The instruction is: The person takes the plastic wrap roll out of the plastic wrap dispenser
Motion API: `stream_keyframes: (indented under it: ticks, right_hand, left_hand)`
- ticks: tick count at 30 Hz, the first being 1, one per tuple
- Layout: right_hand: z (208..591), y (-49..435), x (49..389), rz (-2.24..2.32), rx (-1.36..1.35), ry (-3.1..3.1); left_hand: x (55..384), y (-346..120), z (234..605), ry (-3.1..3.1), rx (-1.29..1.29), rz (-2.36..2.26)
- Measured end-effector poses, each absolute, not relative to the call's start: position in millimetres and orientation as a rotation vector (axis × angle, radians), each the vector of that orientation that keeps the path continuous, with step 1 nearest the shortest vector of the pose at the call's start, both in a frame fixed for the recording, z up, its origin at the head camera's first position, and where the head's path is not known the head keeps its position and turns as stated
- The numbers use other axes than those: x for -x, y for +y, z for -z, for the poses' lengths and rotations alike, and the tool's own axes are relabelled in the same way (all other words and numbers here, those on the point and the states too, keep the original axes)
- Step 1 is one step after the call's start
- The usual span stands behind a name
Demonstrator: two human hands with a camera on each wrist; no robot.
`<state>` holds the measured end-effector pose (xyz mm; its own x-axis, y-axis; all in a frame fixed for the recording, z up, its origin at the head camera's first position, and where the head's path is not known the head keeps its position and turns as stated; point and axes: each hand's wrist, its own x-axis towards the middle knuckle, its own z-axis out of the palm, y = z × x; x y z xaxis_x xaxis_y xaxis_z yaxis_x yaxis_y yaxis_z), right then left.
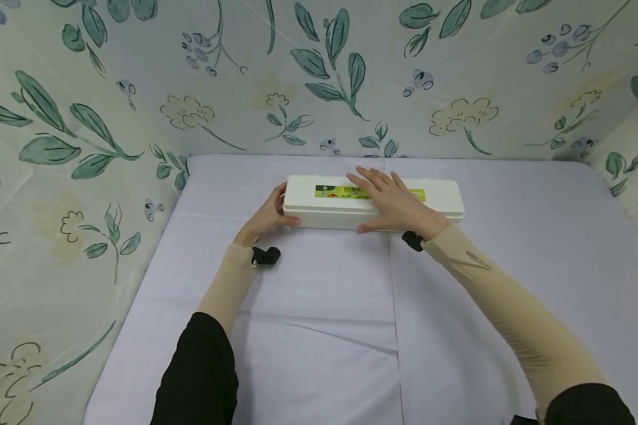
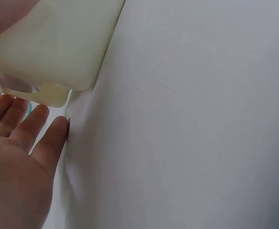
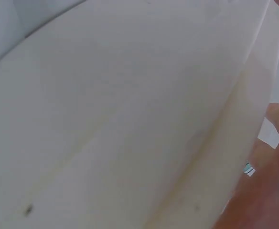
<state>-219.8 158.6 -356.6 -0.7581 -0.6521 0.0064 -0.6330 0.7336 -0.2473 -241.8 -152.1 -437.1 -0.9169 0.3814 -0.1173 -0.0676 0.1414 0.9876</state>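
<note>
A long white lidded plastic box (image 1: 298,199) lies crosswise near the table's far edge. A yellow-green label (image 1: 332,191) runs along its lid, partly hidden by my right hand. My left hand (image 1: 266,217) holds the box's left end, thumb on the front side and fingers around the end. In the left wrist view, these fingers (image 2: 53,138) reach past the box's end (image 2: 58,52). Over the lid, my right hand (image 1: 390,203) lies with fingers straight and spread, its thumb at the front edge. The box's pale wall (image 3: 130,105) fills most of the right wrist view.
A white cloth (image 1: 319,336) with creases and a lengthwise seam covers the table. Leaf-and-flower patterned fabric (image 1: 335,77) hangs behind the far edge and along the left side. Black wrist mounts (image 1: 266,256) sit near both hands.
</note>
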Motion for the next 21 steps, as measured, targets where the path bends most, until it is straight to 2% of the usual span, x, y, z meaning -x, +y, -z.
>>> stream_keyframes:
  ticks: [7, 14, 21]
  right_hand:
    - [361, 157, 224, 0.354, 1.050, 2.837]
    - [363, 154, 227, 0.330, 1.034, 2.829]
    - [364, 150, 230, 0.259, 0.994, 2.822]
  left_hand:
    - [242, -151, 433, 2.056, -0.284, -1.832]
    - [232, -148, 413, 2.040, -0.295, -1.810]
    - [240, -150, 425, 2.049, -0.290, -1.826]
